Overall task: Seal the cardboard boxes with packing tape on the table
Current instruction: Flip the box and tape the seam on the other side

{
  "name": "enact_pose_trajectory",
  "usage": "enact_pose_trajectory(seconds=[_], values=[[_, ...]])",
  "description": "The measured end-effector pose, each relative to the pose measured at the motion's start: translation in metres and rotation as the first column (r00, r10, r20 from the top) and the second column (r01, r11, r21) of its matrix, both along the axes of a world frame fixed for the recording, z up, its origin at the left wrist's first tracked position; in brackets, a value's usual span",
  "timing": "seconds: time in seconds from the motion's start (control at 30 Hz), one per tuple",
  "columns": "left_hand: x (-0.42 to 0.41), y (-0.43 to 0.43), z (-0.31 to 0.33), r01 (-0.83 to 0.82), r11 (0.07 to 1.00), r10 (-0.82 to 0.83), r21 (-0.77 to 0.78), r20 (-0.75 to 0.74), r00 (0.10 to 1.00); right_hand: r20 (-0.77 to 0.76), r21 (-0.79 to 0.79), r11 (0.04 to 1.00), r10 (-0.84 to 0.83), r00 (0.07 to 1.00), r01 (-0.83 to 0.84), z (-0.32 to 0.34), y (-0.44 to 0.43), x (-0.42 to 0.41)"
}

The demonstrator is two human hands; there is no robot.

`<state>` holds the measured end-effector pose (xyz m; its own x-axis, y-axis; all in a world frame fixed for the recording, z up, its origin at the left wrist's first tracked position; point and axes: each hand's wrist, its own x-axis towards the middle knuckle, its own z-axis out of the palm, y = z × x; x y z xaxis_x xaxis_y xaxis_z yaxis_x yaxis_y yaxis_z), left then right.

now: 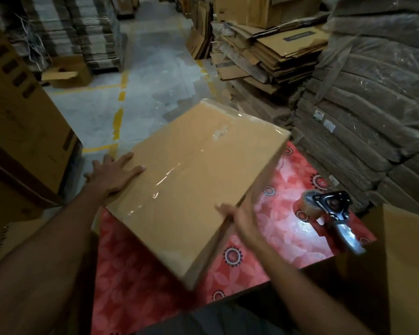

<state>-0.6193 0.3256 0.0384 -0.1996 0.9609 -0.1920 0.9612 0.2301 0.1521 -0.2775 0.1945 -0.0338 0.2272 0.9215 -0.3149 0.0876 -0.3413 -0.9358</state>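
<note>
The table (288,228), under a red flowered cloth, carries the work. Across its left and far part lies the cardboard box (198,180), set at a slant to the edges, its far end seemingly reaching out past the table's far edge over the floor. Its flaps are closed, and a strip of clear tape (165,180) runs shining along the top seam, with more film wrinkled over the far edge. By my reckoning this face is sealed; I cannot see the underside or the ends, so whether they need tape is open.

At the table's right edge stands another carton (402,262) with its flaps up, apparently yet to be closed and taped. Behind the table are piles of flattened cardboard (271,52).

The tape dispenser (329,211) lies on its side near the right edge, well apart from both hands.

The left hand (111,175) lies flat with fingers spread on the box's top at its left edge, pressing, not grasping. The right hand (240,221) is at the box's near right edge, touching it, but it is blurred, and I cannot tell whether it clasps the edge or merely pushes.
</note>
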Motion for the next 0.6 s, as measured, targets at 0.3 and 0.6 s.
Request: enact_pose_trajectory(seconds=[0.3, 0.6], values=[[0.104, -0.134, 0.018, -0.004, 0.996, 0.020, 0.084, -0.195, 0.981, 0.923, -0.080, 0.860, 0.255, 0.288, -0.505, 0.073, 0.109, 0.046], [0.278, -0.192, 0.033, 0.386, 0.922, -0.382, -0.034, -0.249, 0.890, 0.940, 0.084, 0.824, 0.120, 0.318, -0.561, 0.057, -0.033, 0.072]])
